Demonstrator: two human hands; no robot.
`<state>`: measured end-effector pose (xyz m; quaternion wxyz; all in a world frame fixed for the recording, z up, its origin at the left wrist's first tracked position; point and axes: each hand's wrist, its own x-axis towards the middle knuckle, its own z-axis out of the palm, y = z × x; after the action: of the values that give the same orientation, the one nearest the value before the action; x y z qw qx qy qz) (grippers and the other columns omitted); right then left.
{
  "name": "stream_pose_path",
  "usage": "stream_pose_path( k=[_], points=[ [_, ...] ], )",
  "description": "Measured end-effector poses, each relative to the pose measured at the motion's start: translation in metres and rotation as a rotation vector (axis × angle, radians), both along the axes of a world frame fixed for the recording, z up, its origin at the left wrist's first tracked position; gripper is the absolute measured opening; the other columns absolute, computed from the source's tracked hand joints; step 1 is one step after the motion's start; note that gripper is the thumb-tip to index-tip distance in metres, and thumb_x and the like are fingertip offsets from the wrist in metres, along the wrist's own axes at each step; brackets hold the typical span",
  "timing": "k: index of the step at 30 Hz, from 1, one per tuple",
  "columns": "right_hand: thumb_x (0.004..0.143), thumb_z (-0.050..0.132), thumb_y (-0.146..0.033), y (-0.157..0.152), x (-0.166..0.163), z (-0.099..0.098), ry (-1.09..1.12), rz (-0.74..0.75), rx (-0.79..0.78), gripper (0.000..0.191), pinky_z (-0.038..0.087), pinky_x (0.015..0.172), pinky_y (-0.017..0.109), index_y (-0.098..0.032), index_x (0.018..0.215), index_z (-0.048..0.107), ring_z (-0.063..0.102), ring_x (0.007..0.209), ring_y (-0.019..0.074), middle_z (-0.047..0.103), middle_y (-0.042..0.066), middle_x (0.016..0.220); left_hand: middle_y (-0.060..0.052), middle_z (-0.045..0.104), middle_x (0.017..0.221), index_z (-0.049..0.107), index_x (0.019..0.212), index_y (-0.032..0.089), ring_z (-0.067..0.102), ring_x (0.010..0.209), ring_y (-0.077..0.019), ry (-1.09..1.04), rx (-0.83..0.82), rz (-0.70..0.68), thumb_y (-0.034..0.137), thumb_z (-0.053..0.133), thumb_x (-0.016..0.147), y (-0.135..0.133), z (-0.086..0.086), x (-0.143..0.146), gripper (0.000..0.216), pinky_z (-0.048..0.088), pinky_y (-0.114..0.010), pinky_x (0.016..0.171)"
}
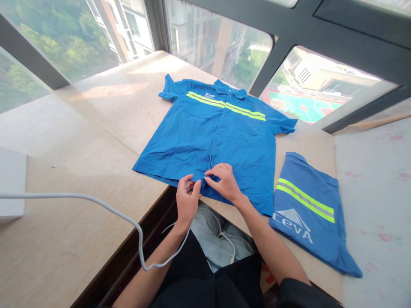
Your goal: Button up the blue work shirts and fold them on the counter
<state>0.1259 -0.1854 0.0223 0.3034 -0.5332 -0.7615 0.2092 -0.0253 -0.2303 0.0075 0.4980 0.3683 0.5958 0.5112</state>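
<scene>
A blue short-sleeved work shirt point(192, 137) with yellow reflective stripes lies spread flat, front up, on a wooden tabletop point(105, 107). Both hands meet at the bottom of its front placket. My left hand point(187, 197) pinches the hem edge with curled fingers. My right hand point(224, 182) grips the fabric just beside it, fingers bent onto the cloth. A second blue shirt point(310, 211), folded, with a white logo and yellow stripes, lies to the right of my right forearm.
A white cable point(96, 203) runs from the left across the table and drops over its front edge. A white box point(11, 182) sits at the far left. Large windows point(224, 47) stand behind the table. A pale speckled surface point(375, 192) adjoins on the right.
</scene>
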Motion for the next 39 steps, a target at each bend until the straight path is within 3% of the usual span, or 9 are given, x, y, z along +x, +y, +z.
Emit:
stream_pose_path(
  k=[4,10,24,27,33,39],
  points=[
    [0.085,0.067,-0.026,0.002,0.000,0.001,-0.003,0.006,0.000,0.007,0.032,0.096,0.041,-0.026,0.085,0.074,0.061,0.093,0.0209,0.073,0.002,0.086,0.001,0.063,0.075,0.053,0.112,0.016,0.069,0.065,-0.0156,-0.067,-0.034,0.004,0.039,0.072,0.077,0.007,0.001,0.000,0.046,0.060,-0.027,0.059],
    [0.084,0.069,-0.026,0.004,0.002,0.003,-0.005,0.018,-0.015,0.006,0.031,0.096,0.041,-0.027,0.083,0.075,0.061,0.090,0.0202,0.073,0.001,0.083,-0.001,0.069,0.076,0.056,0.110,0.015,0.073,0.072,-0.0182,-0.100,-0.034,-0.009,0.033,0.073,0.077,0.008,0.001,0.001,0.041,0.061,-0.032,0.073],
    [0.084,0.068,-0.025,0.007,0.003,0.007,0.006,0.068,0.004,0.007,0.031,0.098,0.041,-0.027,0.083,0.075,0.061,0.089,0.0200,0.073,0.000,0.082,0.003,0.063,0.069,0.063,0.110,0.013,0.071,0.075,-0.0163,-0.159,-0.045,0.032,0.028,0.063,0.078,0.004,0.015,0.003,0.035,0.064,-0.034,0.074],
    [0.083,0.068,-0.024,0.008,0.001,0.009,-0.007,0.080,-0.002,0.007,0.031,0.097,0.041,-0.026,0.083,0.075,0.061,0.090,0.0201,0.073,0.001,0.082,0.002,0.063,0.069,0.062,0.110,0.013,0.072,0.078,-0.0180,-0.176,-0.054,0.029,0.027,0.063,0.077,0.004,0.012,0.002,0.036,0.064,-0.033,0.072],
    [0.082,0.069,-0.019,0.010,0.000,0.009,-0.025,0.110,-0.011,0.008,0.033,0.091,0.039,-0.024,0.083,0.075,0.062,0.087,0.0192,0.073,0.001,0.081,0.000,0.069,0.074,0.061,0.111,0.013,0.071,0.065,-0.0151,-0.169,-0.076,0.007,0.026,0.074,0.070,0.008,0.000,-0.001,0.045,0.064,-0.030,0.066],
    [0.084,0.067,-0.019,0.012,0.002,0.008,-0.068,0.151,-0.002,0.012,0.035,0.092,0.040,-0.025,0.089,0.076,0.062,0.090,0.0200,0.075,0.002,0.085,-0.002,0.072,0.078,0.061,0.108,0.014,0.073,0.070,-0.0187,-0.137,-0.048,0.009,0.025,0.074,0.069,0.013,-0.003,0.000,0.042,0.064,-0.029,0.063]
  ],
)
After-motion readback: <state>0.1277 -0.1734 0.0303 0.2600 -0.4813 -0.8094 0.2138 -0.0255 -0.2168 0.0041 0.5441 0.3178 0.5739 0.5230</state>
